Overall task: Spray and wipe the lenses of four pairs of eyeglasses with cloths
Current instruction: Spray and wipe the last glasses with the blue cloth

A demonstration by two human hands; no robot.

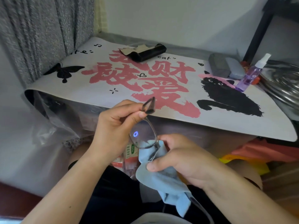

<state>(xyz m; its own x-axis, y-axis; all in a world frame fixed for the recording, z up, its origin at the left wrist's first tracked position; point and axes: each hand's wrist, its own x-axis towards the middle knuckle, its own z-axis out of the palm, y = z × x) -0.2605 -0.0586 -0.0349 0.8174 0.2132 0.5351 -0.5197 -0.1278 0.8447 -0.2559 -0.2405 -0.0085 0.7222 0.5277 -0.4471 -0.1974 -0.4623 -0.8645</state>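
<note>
Eyeglasses [143, 135] were held up in front of the worktop [242, 117], at its six o'clock edge. Largest on the worktop was the printed mat [113, 81]; a black case [148, 52] lay at twelve o'clock, a grey case [219, 65] and purple spray bottle [252, 73] toward two o'clock. A blue cloth [163, 180] hung from the right hand [182, 157], its fingers pinching cloth over one lens. The left hand [116, 125] gripped the folded temples, fingers curled.
</note>
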